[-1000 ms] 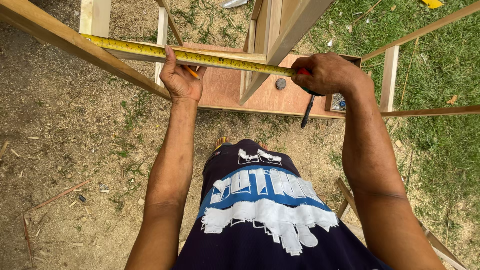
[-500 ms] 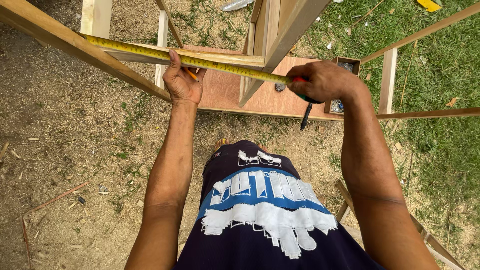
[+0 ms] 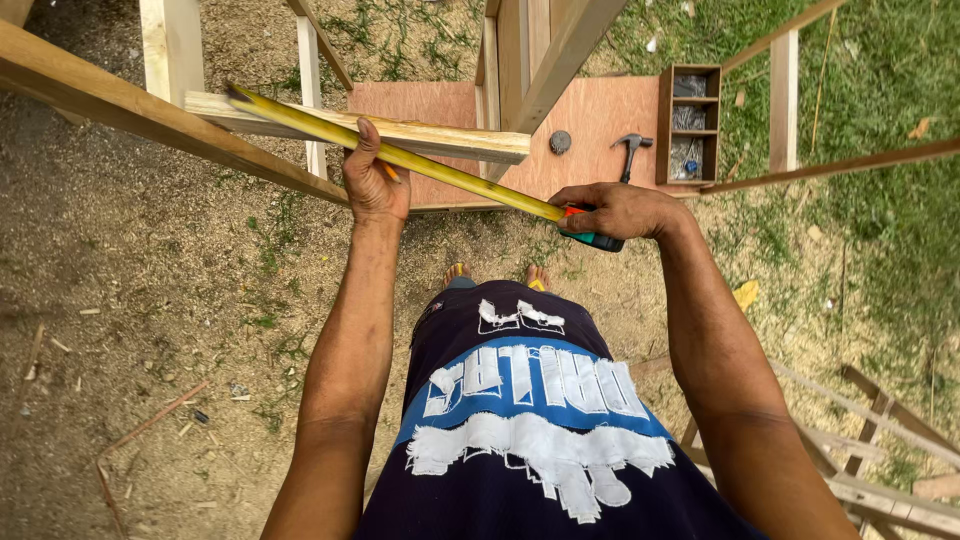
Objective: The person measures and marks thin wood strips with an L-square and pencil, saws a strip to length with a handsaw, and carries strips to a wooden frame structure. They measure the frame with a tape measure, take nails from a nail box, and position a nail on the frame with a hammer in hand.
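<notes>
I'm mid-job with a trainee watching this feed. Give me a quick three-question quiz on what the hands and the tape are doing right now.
1. True or false: the yellow tape blade is stretched between both hands.
2. Which hand holds the tape measure case? A) left hand B) right hand C) neither
3. Fill in: the left hand pinches the blade beside a pale wooden ____.

Key
1. True: it runs from the right hand up past the left hand.
2. B
3. board

Also on the plywood sheet below: a hammer beside a small wooden box.
</notes>
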A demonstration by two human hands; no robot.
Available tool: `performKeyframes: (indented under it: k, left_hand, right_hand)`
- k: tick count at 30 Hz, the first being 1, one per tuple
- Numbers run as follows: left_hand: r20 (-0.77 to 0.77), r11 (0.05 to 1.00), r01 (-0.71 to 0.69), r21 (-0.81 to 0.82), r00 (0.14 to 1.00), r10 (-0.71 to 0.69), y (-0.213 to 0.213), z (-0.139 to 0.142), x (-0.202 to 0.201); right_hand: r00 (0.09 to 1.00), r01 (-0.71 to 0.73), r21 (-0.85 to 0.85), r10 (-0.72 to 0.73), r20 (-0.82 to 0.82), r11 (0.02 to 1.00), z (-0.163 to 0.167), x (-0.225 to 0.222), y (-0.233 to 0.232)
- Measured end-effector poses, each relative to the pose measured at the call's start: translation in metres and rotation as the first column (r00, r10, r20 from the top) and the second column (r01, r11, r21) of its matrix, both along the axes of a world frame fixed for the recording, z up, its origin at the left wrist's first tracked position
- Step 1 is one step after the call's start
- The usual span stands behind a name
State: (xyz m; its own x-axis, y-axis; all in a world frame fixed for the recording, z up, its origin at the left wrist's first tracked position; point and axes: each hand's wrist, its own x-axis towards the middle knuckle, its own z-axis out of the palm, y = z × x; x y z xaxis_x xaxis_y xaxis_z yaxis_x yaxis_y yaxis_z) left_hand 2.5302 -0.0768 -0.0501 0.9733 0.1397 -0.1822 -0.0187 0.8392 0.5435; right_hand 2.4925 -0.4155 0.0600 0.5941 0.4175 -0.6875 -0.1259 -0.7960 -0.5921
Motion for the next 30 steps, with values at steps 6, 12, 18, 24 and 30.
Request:
performKeyframes:
  k: [6, 12, 18, 24, 30]
  left_hand:
    - [-0.025, 0.995, 0.083, -0.059, 0.996, -0.084, -0.022, -0.004, -0.012]
    - [0.031, 0.975, 0.203, 0.087, 0.978, -0.206, -0.038, -0.016, -0.046]
    - [-0.074, 0.940, 0.326, -0.099, 0.940, -0.333, -0.052, -0.029, -0.100]
    - [-0.186, 0.937, 0.346, 0.056, 0.925, -0.331, -0.072, -0.036, -0.168]
    - [-0.435, 0.887, 0.426, 0.177, 0.843, -0.318, -0.088, -0.048, -0.222]
  right_hand:
    - [0.978, 0.177, 0.081, -0.184, 0.101, 0.981, -0.016, -0.035, 0.023]
    - [0.928, 0.361, 0.129, -0.370, 0.053, 0.924, -0.031, -0.096, 0.035]
    - [0.849, 0.525, 0.168, -0.528, -0.030, 0.834, -0.043, -0.185, 0.021]
    - [0.777, 0.622, 0.103, -0.628, 0.044, 0.776, -0.061, -0.287, 0.008]
    - [0.676, 0.733, 0.017, -0.724, -0.136, 0.680, -0.095, -0.346, 0.003]
